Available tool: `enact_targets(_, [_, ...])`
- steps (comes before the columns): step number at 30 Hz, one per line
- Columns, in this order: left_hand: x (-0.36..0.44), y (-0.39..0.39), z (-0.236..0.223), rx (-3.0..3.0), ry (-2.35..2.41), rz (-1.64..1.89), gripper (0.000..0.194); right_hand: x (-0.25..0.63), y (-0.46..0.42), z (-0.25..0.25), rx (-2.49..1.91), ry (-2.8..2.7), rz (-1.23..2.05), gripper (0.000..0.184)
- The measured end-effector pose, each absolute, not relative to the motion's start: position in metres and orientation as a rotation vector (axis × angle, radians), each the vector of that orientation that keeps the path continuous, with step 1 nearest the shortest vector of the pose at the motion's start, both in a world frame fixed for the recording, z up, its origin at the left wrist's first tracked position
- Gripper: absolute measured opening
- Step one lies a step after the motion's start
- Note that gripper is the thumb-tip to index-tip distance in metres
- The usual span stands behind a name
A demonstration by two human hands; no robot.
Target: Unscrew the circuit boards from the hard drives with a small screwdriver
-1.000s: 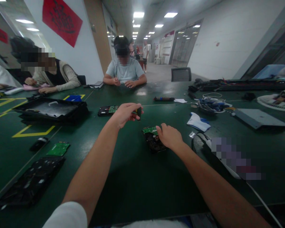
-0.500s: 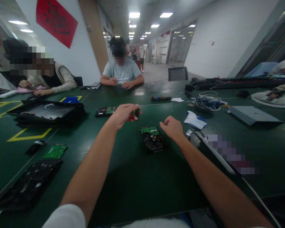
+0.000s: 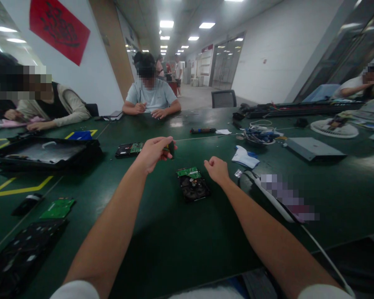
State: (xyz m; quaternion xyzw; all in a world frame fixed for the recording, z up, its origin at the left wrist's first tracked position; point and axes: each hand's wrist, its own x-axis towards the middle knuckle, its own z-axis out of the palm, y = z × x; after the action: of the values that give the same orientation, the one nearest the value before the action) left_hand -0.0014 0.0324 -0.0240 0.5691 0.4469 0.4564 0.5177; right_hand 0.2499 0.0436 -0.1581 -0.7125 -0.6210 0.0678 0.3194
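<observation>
Left hand (image 3: 156, 153) pinches a small dark-and-yellow object (image 3: 171, 150); right hand (image 3: 217, 169), fingers curled, sits beside the rectangular black hard drive (image 3: 193, 189) on the smooth green tabletop (image 3: 162, 241)

1. Hard drive (image 3: 195, 191): dark, metal-looking.
2. Table (image 3: 162, 245) under the hard drive: smooth, glossy.
3. White-and-blue piece (image 3: 244, 157) right of the hard drive: matt cloth.
4. Flat case (image 3: 314, 147), farther right: smooth grey metal.

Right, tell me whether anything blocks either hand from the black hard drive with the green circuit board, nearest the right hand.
Nothing visible stands between the left hand or right hand and the black hard drive; only green tabletop shows there. The white-and-blue cloth lies beyond the right hand, outside both paths.
</observation>
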Motion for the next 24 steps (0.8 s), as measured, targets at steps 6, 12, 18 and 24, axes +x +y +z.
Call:
enact_targets(6, [0.007,0.030,-0.022,1.333,1.057,1.286,0.035,0.247,0.050,-0.159,-1.972,-1.617,0.216,0.026])
enact_targets(12, [0.009,0.035,-0.027,1.323,1.049,1.348,0.039,0.245,0.059,-0.153,-2.063,-1.686,0.284,0.023])
enact_targets(18, [0.009,0.037,-0.030,1.328,1.051,1.346,0.040,0.244,0.076,-0.147,-2.119,-1.776,0.379,0.018])
enact_targets(24, [0.010,0.041,-0.035,1.375,1.128,1.399,0.052,0.238,0.059,-0.157,-2.008,-1.752,0.234,0.023])
